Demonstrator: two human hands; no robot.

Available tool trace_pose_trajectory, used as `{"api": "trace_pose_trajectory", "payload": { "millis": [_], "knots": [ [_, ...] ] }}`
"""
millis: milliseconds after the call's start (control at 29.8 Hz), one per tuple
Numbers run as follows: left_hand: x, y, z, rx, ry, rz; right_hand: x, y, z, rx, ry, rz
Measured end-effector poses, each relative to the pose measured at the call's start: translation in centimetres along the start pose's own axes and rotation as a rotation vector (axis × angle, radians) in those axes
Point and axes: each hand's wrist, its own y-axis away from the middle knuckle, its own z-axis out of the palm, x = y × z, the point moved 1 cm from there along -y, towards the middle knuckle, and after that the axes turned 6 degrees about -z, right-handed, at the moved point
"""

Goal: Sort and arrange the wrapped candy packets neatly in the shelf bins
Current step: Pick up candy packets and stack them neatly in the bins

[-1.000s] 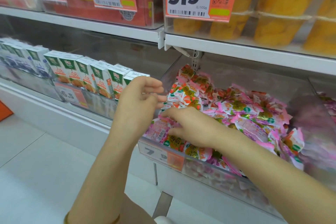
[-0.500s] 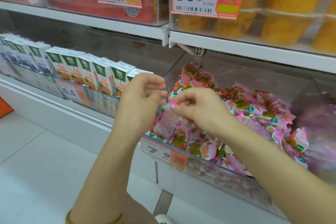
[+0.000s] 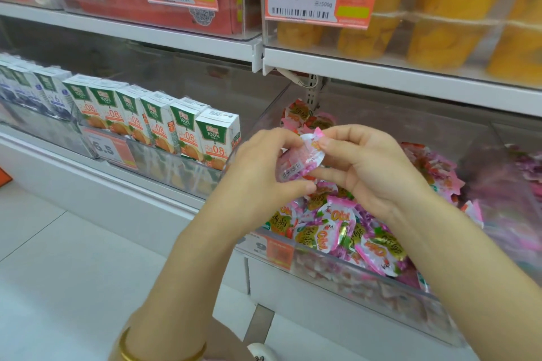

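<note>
The packet is hanging in the air above the front left corner of the bin, held between both hands. The left hand is pinching its left side, thumb below and fingers curled over the top. The right hand is pinching its right edge with curled fingertips. So both hands are clamping the one packet.

Judging by the grip, the person is turning it over to check which kind it is. To do this well, the fingers should be holding only the sealed edges, not squeezing the middle. The printed face should be coming round to the top before it goes down. Keeping it over the bin is wise, since a slip would be dropping it back inside.

The packet is showing a white and pink wrapper with a crimped pink end at the top. A barcode is facing the camera low on the left, and orange lettering is peeking out by the right fingers.

Below, the pile is lying jumbled, faces pointing every way. Juice cartons are standing in a row in the next bin to the left.
</note>
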Motion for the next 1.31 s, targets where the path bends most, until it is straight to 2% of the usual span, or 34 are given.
{"api": "trace_pose_trajectory", "payload": {
  "millis": [67, 168, 201, 268, 302, 369, 469, 637, 704, 804, 872, 1039, 1207, 1307],
  "knots": [
    [0.2, 0.0, 0.4, 0.008, -0.038, 0.012, -0.1, 0.4, -0.3, -0.02, -0.084, 0.032],
    [0.0, -0.2, 0.6, 0.012, 0.036, -0.048, -0.2, 1.1, -0.9, -0.072, -0.104, 0.05],
    [-0.2, -0.4, 0.5, 0.016, 0.076, -0.1, -0.2, 1.4, -1.3, -0.09, -0.008, 0.029],
    [-0.4, -0.5, 0.3, 0.029, 0.155, -0.207, -0.6, 1.9, -2.5, -0.166, 0.46, -0.106],
    [-0.5, -0.5, 0.2, 0.033, 0.193, -0.234, -0.6, 2.2, -3.1, -0.258, 0.677, -0.161],
    [-0.4, -0.5, 0.0, 0.035, 0.254, -0.247, -0.6, 2.7, -3.7, -0.517, 0.933, -0.156],
    [-0.2, -0.5, 0.0, 0.038, 0.282, -0.257, 0.0, 3.0, -3.8, -0.801, 1.144, -0.143],
    [-0.3, -0.8, 0.4, 0.019, 0.311, -0.269, 1.2, 2.7, -3.8, -0.801, 1.186, -0.301],
    [-0.3, -0.9, 0.6, 0.012, 0.318, -0.268, 1.1, 2.8, -3.6, -0.694, 1.068, -0.356],
    [0.1, -0.9, 0.8, -0.003, 0.332, -0.251, 0.0, 2.9, -3.8, -0.273, 0.722, -0.391],
    [0.5, -0.8, 1.0, -0.026, 0.343, -0.234, -0.6, 2.6, -4.1, -0.081, 0.638, -0.405],
    [3.2, -0.1, 1.8, -0.145, 0.482, -0.157, -1.6, 3.0, -5.7, 0.056, 0.622, -0.401],
    [6.3, -0.1, 4.8, -0.367, 0.599, -0.057, -3.8, 5.0, -8.4, 0.22, 0.651, -0.498],
    [8.1, 0.0, 7.1, -0.397, 0.659, -0.02, -5.2, 6.7, -10.5, 0.28, 0.694, -0.516]
  ]
}}
